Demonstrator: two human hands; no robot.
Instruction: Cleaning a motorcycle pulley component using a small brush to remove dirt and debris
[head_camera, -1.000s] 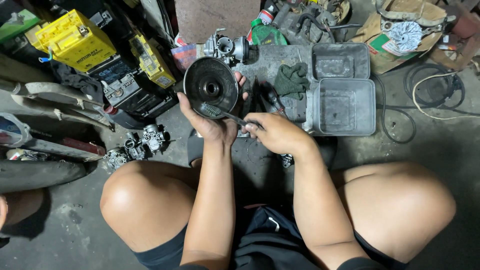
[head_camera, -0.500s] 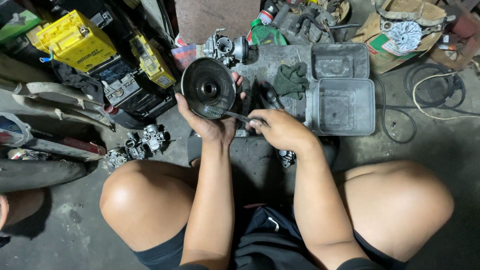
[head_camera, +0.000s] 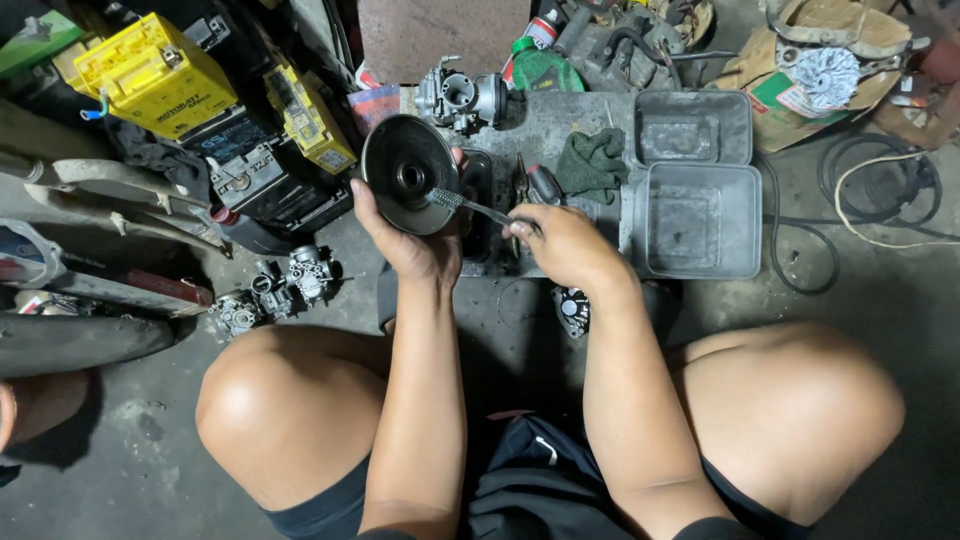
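My left hand (head_camera: 405, 240) grips a round dark metal disc (head_camera: 405, 180) with a central hub, held tilted above the floor. My right hand (head_camera: 565, 245) holds a small wire brush (head_camera: 462, 203) whose bristled head rests on the disc's face near the hub. Both forearms reach forward between my bare knees. The handle end of the brush is hidden inside my right fist.
A grey open metal box (head_camera: 700, 185) lies right of my hands, a green rag (head_camera: 592, 162) beside it. A carburettor (head_camera: 460, 98) sits behind the disc. Yellow batteries (head_camera: 150, 70) stand far left, small engine parts (head_camera: 280, 285) on the floor, cables (head_camera: 880, 190) at right.
The disc has tilted slightly, and the brush head has shifted across its face towards the hub. My arms stay in nearly the same place.
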